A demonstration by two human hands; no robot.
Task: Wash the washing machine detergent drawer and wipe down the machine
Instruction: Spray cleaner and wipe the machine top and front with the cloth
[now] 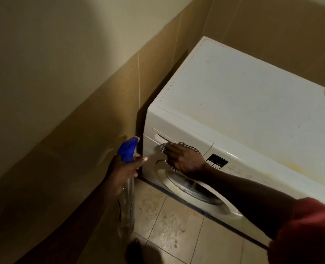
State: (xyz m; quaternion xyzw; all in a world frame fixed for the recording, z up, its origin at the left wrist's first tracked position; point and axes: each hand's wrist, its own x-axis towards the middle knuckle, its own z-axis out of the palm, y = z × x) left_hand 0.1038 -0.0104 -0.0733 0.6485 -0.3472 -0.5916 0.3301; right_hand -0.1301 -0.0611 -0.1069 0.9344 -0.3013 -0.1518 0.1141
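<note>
A white front-loading washing machine [243, 103] stands in a corner, its top stained yellowish near the front. The detergent drawer [180, 139] sits shut at the upper left of the front panel. My right hand [184, 159] presses a checked cloth [191, 147] against the panel just below the drawer handle, fingers lying over the cloth. My left hand [122, 168] grips a clear spray bottle with a blue trigger head [128, 149], held upright left of the machine. The round door [192, 187] is below my right forearm.
Tiled walls close in on the left [81, 111] and behind the machine. The floor tiles [169, 225] in front of the machine look wet and smeared. A dark display [216, 161] sits on the control panel right of my hand.
</note>
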